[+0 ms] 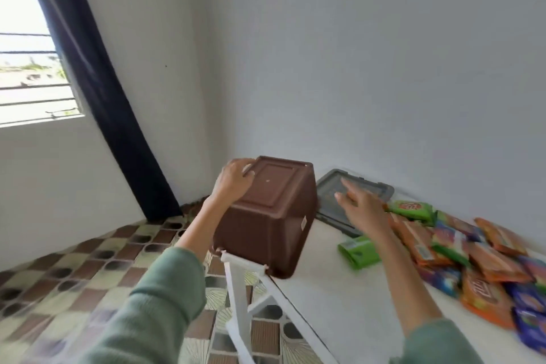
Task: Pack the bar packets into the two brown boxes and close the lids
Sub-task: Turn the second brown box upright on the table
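A brown box (266,216) sits base-up on the desk's (339,298) left corner, at nine o'clock from the bar packets (484,257). The left grip (233,180) curls over its base edge. The right grip (363,207), fingers spread and empty, hovers above a grey lid (328,204). Turning the box upright probably needs support on both sides. The packet lettering is too blurred to read.

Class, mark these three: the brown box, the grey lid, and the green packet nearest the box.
brown box (274,186), head view, on its upturned base.
grey lid (329,201), head view, left part beside the box.
green packet (359,251), head view, middle of wrapper.
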`<state>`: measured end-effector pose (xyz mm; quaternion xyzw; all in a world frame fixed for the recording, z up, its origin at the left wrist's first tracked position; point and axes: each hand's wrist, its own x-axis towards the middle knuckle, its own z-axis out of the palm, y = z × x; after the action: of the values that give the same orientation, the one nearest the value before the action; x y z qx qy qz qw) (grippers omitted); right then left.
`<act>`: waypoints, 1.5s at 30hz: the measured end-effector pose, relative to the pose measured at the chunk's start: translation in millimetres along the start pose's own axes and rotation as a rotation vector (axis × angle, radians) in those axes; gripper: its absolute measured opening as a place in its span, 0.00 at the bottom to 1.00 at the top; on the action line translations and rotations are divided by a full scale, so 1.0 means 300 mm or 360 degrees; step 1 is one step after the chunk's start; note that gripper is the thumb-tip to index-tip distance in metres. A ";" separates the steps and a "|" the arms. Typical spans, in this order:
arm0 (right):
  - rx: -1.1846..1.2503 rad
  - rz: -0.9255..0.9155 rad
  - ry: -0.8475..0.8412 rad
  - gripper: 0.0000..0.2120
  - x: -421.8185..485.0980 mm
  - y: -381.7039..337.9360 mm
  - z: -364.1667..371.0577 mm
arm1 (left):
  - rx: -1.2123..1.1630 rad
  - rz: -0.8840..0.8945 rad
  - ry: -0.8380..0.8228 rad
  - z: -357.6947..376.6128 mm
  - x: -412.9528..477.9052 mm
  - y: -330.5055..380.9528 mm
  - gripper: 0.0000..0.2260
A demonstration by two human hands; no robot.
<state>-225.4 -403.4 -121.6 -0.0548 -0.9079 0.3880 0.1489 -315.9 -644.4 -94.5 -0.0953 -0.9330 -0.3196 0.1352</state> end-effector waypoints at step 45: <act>0.0327 0.0800 0.0635 0.28 -0.544 0.241 -0.529 | -0.0566 0.0449 -0.1035 0.440 -0.461 0.705 0.31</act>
<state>-22.1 -279.0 -107.0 -0.3367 -0.7750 0.4838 0.2280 -154.5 -410.4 -117.1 -0.3407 -0.8350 -0.4077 -0.1433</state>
